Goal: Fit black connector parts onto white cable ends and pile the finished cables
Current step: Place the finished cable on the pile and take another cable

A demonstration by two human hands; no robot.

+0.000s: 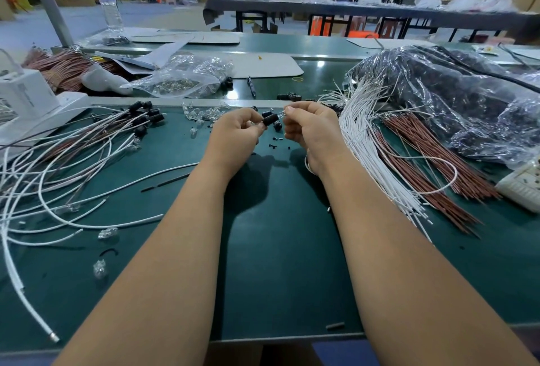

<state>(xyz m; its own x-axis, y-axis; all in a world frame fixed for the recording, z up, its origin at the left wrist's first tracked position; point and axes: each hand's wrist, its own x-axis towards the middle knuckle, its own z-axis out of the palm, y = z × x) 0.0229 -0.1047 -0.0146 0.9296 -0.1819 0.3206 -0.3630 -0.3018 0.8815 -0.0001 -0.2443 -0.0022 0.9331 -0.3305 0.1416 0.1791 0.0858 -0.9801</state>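
Holding a black connector [270, 119] pinched tight in left hand [237, 132], above the green table [280, 248]. Right hand [311, 126] closed on a small clear tip, likely the cable end. Better to line both up straight, then push gently. Finished pile [96, 135] waiting on the left.
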